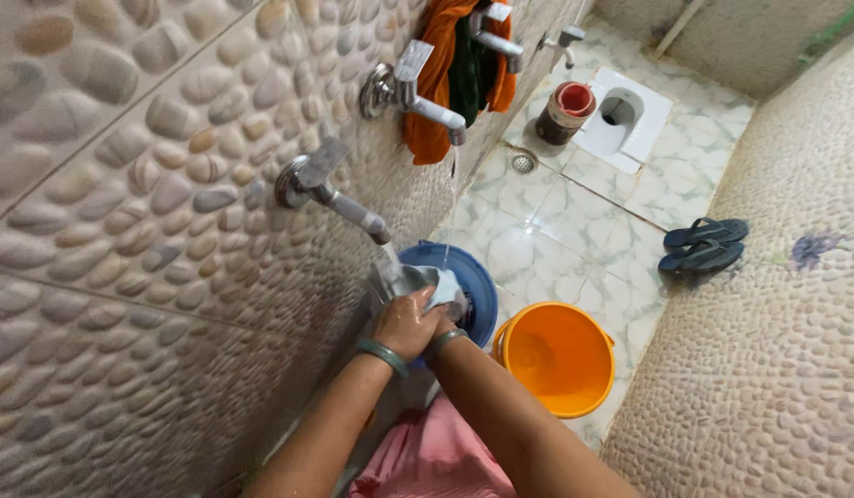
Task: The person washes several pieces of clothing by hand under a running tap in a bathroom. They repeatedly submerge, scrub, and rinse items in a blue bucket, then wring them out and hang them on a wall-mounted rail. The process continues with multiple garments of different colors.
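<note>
Water's running from the near tap (330,195) on the pebble wall (123,231) and I've got the wet cloth (436,286) bunched up right under the stream, so it soaks without me having to lift it. Cloth is pale, whitish-blue, and it sits over the blue bucket (477,277) so all the runoff drops straight in instead of onto the floor

My left hand (404,323) is curled round the near side of the bundle, fingers closed on it pretty tight, knuckles up. My right hand (450,318) is mostly hidden behind the left and the cloth; from what shows it looks wrapped on the same bundle, though I can't see how far those fingers are closed. Both wrists have bangles, pressed close together because I'm working the cloth between the two hands

Orange bucket (556,360) stands just beside the blue one, touching or nearly so, nothing visible inside but maybe a bit of water. A second tap (418,92) higher along the wall is also trickling a thin stream. An orange and green cloth (445,74) hangs off a tap further along, up out of the splash. Dark flip-flops (705,244) are parked by the far wall, well apart from the wet bit
</note>
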